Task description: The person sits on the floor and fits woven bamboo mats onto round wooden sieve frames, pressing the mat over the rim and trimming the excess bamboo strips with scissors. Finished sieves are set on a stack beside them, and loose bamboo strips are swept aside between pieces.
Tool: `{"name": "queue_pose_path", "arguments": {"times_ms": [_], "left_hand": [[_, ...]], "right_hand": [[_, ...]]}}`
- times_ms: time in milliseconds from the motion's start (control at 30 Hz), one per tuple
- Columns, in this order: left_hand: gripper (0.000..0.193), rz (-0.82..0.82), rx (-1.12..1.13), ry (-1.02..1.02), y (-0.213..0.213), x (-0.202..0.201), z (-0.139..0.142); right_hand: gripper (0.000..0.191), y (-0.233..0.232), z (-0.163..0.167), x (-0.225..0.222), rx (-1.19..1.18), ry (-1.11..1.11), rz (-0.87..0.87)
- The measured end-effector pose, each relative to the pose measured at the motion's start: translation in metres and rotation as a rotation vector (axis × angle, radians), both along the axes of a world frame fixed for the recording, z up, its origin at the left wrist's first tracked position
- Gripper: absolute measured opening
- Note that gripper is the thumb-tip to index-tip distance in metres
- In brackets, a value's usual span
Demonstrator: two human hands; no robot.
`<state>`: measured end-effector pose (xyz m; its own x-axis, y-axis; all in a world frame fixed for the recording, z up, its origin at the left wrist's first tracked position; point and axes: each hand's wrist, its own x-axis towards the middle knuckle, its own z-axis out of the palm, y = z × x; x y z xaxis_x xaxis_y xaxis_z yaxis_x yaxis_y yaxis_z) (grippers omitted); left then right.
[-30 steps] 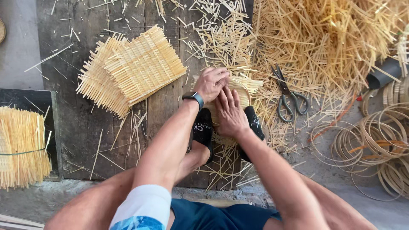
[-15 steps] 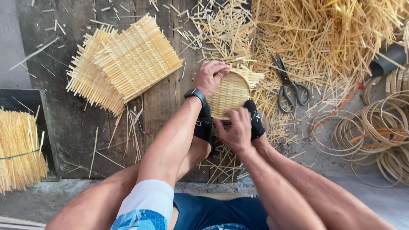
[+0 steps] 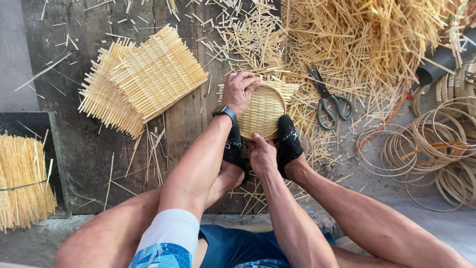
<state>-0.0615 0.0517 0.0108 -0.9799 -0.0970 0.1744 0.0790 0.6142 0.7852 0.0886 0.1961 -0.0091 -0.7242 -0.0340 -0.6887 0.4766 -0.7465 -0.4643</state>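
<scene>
**weavefan:** So what are the hands doing at this moment?

**strawhat:** Both are on the small round woven mat (image 3: 262,113), the pale disc lying on the dark wooden boards (image 3: 89,149), straight ahead of the person. It's pinned between two feet in black socks (image 3: 287,141), one on each side of its near edge. The left hand (image 3: 241,89) sits at the far-left rim, fingers curled over the edge and gripping it. The right hand (image 3: 262,155) is at the near rim, between the feet, fingers bunched together and pressing on the edge. Can't tell whether it's pinching a strand, too small to see.

**weavefan:** Is that a watch?

**strawhat:** Yep, a dark wristband (image 3: 224,111) on the left wrist.

**weavefan:** What else is lying around?

**strawhat:** Lots. Two square woven panels (image 3: 148,74) with loose ends sticking out are stacked at an angle, well left of the round mat. A pair of scissors (image 3: 329,101) lies just right of it, handles toward the person, blades pointing away. Behind and to the right there's a huge heap of straw-coloured sticks (image 3: 377,44), with offcuts scattered across the boards. Far right on the grey floor is a pile of thin hoops (image 3: 436,149), overlapping each other. At the left edge sits a tied bundle of sticks (image 3: 22,181) on a dark tray.
</scene>
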Motion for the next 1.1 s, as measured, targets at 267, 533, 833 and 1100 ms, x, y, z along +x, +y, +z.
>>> {"name": "queue_pose_path", "arguments": {"times_ms": [267,533,833,1100], "left_hand": [[0.016,-0.023,0.027,-0.061,-0.001,0.004,0.0],[0.018,-0.02,0.243,-0.221,-0.003,-0.001,-0.007],[0.023,-0.072,0.402,-0.183,-0.004,0.0,-0.021],[0.03,-0.155,0.064,-0.24,-0.008,-0.004,-0.011]], "right_hand": [[0.047,0.008,0.078,-0.013,0.903,-0.274,0.851],[0.098,0.004,0.095,-0.092,1.915,1.257,1.385],[0.081,0.001,0.062,-0.083,2.107,1.405,1.143],[0.032,0.036,0.079,-0.172,1.589,1.267,0.677]]}}
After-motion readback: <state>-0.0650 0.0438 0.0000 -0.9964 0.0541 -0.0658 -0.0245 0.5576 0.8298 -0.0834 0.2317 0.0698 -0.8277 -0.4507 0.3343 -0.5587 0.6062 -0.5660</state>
